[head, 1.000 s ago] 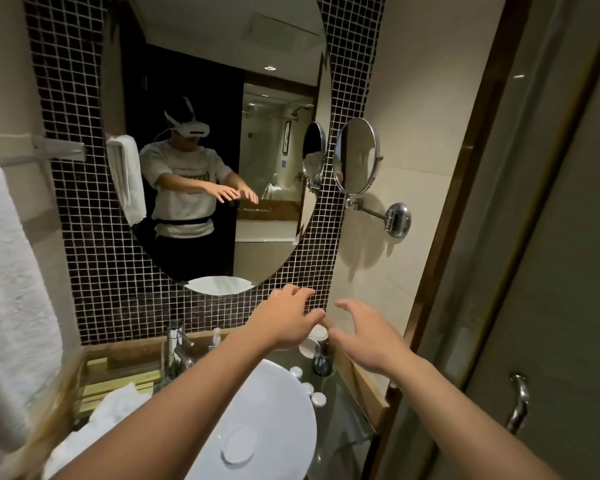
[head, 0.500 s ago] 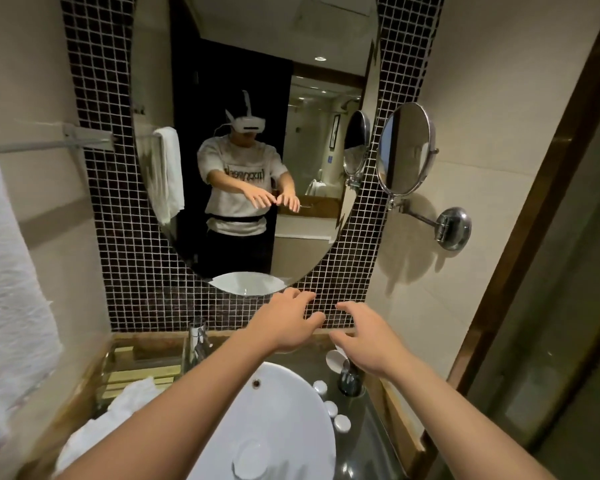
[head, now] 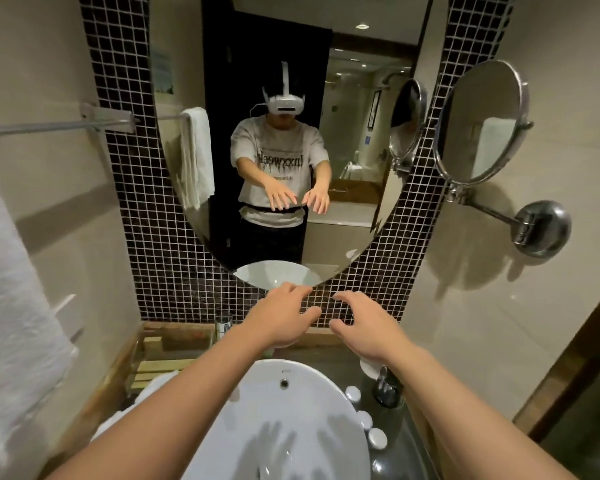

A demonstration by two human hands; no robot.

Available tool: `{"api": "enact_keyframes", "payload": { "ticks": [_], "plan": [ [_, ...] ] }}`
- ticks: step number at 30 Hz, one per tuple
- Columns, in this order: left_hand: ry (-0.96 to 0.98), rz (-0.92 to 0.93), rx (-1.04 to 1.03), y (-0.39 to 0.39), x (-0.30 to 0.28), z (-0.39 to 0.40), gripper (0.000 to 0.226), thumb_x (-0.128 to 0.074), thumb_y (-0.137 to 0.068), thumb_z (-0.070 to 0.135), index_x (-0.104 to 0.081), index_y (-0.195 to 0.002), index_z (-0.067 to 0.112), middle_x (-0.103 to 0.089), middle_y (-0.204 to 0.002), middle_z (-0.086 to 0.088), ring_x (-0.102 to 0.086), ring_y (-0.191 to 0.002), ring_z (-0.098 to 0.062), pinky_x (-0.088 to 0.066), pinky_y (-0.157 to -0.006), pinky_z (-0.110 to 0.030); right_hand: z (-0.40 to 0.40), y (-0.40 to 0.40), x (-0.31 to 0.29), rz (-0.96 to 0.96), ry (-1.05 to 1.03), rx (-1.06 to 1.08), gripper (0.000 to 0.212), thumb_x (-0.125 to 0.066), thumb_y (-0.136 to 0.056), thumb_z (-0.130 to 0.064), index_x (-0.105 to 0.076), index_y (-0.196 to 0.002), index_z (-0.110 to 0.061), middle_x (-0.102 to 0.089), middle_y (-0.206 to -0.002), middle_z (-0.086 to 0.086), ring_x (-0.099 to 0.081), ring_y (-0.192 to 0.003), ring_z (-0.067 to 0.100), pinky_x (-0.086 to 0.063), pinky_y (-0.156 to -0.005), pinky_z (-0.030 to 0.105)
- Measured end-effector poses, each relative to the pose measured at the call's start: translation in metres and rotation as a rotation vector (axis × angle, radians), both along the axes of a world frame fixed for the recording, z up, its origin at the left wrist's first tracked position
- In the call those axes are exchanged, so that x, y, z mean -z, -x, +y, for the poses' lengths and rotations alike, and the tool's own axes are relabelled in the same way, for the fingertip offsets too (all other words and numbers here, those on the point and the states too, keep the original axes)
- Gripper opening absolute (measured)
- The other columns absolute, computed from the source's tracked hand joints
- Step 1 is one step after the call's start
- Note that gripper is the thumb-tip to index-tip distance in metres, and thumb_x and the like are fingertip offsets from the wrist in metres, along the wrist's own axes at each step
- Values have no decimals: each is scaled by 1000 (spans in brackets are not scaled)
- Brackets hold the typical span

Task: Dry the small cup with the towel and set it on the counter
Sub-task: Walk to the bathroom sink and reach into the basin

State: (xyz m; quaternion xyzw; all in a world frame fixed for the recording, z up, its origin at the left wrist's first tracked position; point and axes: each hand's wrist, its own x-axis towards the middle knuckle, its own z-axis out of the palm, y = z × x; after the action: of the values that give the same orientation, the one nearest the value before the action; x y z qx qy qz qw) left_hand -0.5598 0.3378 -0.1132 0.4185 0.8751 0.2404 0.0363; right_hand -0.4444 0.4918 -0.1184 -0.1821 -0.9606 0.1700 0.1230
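Both my hands are stretched out side by side above the back of the white sink basin (head: 291, 431). My left hand (head: 281, 322) and my right hand (head: 364, 329) have their fingers apart and hold nothing. A small white cup (head: 368, 368) stands on the dark counter (head: 400, 445) just under my right wrist, mostly hidden by it. A crumpled white towel (head: 153, 384) lies on the counter left of the basin. Another white towel (head: 14, 306) hangs at the far left.
A chrome faucet (head: 223, 323) stands behind the basin. A wooden tray (head: 174, 344) sits at the back left. A dark glass holder (head: 386, 391) and several white caps (head: 353, 393) lie right of the basin. A round swivel mirror (head: 482, 123) juts from the right wall.
The view has swung round to face the oval mirror squarely, and the door on the right has left the frame. My hands stay outstretched and empty, now centred over the basin.
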Motion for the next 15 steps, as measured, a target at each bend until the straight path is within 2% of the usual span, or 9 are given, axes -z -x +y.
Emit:
{"api": "enact_keyframes", "payload": {
  "ticks": [4,11,15],
  "plan": [
    [9,-22,-12,38,14,-4,58,-42,-93,53,-36,-146,30,-39,-150,-3,-36,-136,-25,-39,-106,-51,-1,35,7,-23,14,-5,63,-58,-91,-48,-41,-149,-31,-48,-151,-7,-53,-127,13,-48,-103,43],
    [92,-98,6,84,62,4,62,-41,-93,55,-35,-148,27,-36,-153,-5,-33,-138,-28,-34,-110,-50,1,78,37,-98,10,-4,61,-58,-93,-45,-42,-149,-28,-47,-152,-4,-50,-133,16,-46,-106,44],
    [165,-109,30,93,89,15,62,-39,-93,55,-34,-148,27,-38,-151,-5,-37,-134,-28,-37,-105,-47,7,93,58,-161,0,-30,60,-57,-93,-45,-43,-148,-26,-49,-151,-2,-49,-134,18,-46,-104,41]
  ]
}}
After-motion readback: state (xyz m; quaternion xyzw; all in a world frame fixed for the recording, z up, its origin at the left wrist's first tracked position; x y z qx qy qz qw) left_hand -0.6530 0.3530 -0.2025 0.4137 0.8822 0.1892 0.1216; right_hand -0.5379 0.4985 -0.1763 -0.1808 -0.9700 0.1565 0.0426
